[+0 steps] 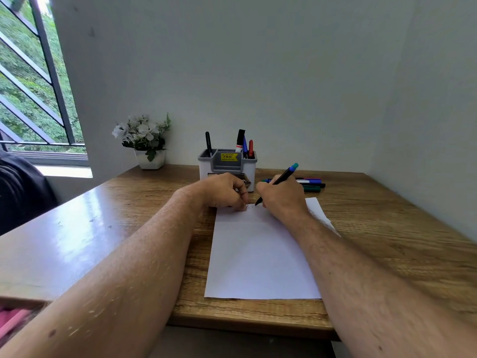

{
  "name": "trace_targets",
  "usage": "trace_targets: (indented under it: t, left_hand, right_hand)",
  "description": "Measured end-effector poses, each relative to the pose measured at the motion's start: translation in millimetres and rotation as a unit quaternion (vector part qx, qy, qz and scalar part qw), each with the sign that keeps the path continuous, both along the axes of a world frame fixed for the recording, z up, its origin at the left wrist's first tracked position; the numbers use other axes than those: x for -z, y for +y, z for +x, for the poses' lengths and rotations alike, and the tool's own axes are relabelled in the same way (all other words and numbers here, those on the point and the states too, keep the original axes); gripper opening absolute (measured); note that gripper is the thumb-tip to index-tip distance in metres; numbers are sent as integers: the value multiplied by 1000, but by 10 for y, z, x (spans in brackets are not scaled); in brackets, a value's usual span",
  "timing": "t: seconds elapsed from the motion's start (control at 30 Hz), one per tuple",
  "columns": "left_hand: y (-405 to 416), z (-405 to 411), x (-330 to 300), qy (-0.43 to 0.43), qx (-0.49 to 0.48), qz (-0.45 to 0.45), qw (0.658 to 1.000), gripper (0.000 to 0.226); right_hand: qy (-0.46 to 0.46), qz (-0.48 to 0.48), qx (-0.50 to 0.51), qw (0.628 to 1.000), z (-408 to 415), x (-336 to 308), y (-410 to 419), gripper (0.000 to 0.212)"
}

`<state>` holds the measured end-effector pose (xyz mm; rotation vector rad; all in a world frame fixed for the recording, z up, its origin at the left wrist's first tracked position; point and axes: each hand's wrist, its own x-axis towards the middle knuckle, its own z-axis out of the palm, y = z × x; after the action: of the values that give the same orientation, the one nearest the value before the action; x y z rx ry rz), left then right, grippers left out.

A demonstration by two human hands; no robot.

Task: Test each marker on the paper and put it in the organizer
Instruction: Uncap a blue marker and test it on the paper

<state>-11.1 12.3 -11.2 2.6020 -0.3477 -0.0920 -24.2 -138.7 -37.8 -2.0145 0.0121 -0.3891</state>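
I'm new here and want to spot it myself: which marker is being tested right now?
Start at the grey and white organizer at the back of the wooden desk, then drop to the white paper before it. The marker is in the right hand, tip on the paper. Unlike the markers lying behind, it is slanted, its teal end up.

I note the paper [260,254] lies on the desk [387,241], the organizer [227,169] behind it, loose markers [311,184] right of the organizer, a plant pot [151,160] left, near the window [28,86].
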Motion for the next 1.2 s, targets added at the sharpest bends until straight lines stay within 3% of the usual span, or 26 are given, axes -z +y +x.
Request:
trace_targets:
  t: [0.23,0.4,1.0,1.2]
  left_hand:
    - [10,8,11,-4,0,-4,1000,15]
    - [12,5,13,-7,-1,-4,1000,15]
    - [9,3,10,-2,2,-10,1000,13]
    - [10,7,9,-1,0,-4,1000,14]
  right_hand:
    - [6,8,-16,1000,17,5,10,15]
    - [4,35,-4,999,24,7,9,22]
    - [16,10,-1,1000,11,3,20,17]
    - [27,22,3,999,20,1,22,26]
